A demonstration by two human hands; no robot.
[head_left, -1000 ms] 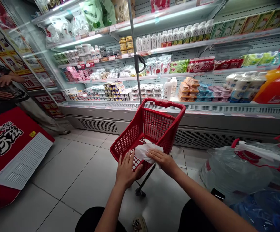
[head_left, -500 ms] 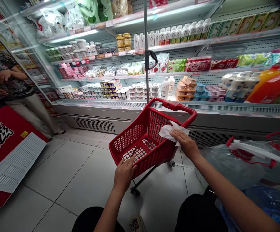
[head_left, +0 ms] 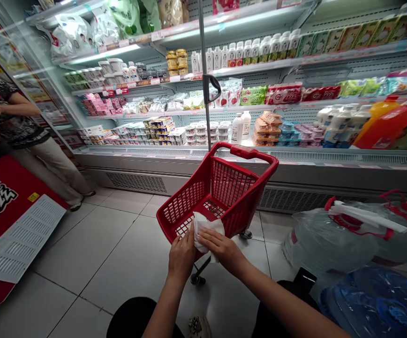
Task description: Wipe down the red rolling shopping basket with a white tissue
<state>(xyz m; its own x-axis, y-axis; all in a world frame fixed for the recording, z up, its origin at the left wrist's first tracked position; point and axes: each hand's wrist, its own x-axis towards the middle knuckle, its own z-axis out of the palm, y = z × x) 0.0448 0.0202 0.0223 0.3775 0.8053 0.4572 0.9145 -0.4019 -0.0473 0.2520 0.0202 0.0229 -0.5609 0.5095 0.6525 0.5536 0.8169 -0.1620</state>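
A: What were the 2 hands doing?

B: The right hand point(head_left: 221, 246) was closed on a white cloth point(head_left: 199, 230), fingers together, at the near corner of 1 red shopping cart point(head_left: 240, 213).

A: And the left hand point(head_left: 181, 256)?

B: At that same corner, just beside the cloth, fingers pointing away. I could not tell whether it gripped the cart.

A: Where was the cart?

B: On the tiled floor point(head_left: 101, 249), its handle point(head_left: 247, 151) nearest the lower front edge of a chilled display case point(head_left: 129, 164). Large water bottles point(head_left: 330, 234) stood to the right.
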